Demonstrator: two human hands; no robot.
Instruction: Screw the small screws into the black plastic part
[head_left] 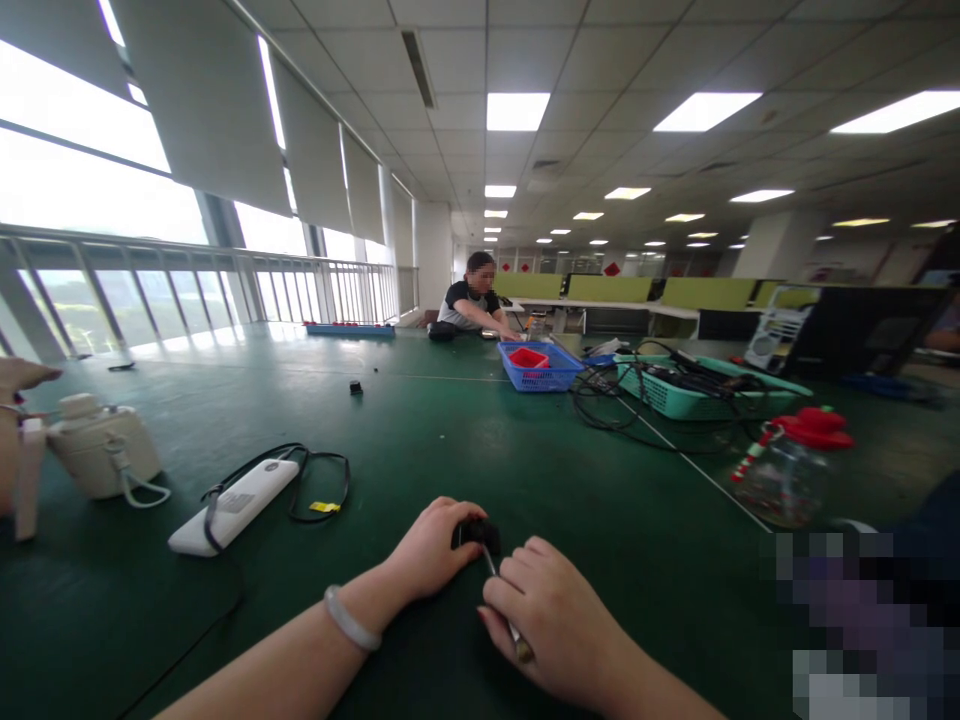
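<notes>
My left hand (437, 545) is closed around a small black object (480, 535) low over the green table, thumb and forefinger at its edges; its exact kind is too dark to tell. In my right hand (551, 610) is a thin metal tool like a screwdriver (516, 632), its rounded brassy end pointing back toward me. The tool's slim shaft reaches forward to the black object and appears to touch it. Fingers hide the middle of the tool and part of the object.
A white power strip (236, 505) with black cord and a cream flask (105, 445) stand left. Beyond are a blue basket (544, 378), a teal basket (690, 405) of cables and a red-lidded jar (791, 480). A person (471, 300) reaches across the far side; another person's hand (26, 375) shows left.
</notes>
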